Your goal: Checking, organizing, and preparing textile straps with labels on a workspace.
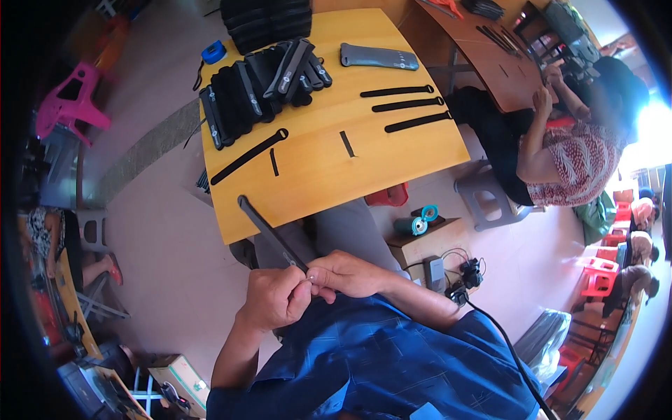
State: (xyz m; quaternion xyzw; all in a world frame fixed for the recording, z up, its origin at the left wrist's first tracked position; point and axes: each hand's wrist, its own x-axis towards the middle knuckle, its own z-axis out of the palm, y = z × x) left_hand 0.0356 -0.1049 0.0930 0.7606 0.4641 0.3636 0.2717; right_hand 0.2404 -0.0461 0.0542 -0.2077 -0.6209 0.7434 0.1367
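Observation:
A dark hook-and-loop strap (264, 227) slants from the table's near edge down to my hands in front of my blue shirt. My left hand (275, 298) is closed round its near end. Against it, my right hand (348, 274) pinches the same end between thumb and fingers. The fingers cover that end, so its shape is hidden. A similar black strap with a ring at one end (248, 157) lies on the yellow table (315, 185), just beyond the held one. Three more such straps (408, 105) lie side by side at the table's right.
Piles of bundled dark straps (245, 94) cover the far left of the table, beside a blue tape measure (213, 52). A grey packet (378, 57) lies far right. Right of my legs, a carton (437, 241) bears a turquoise-lidded flask (418, 222). A person (574, 157) sits at the right.

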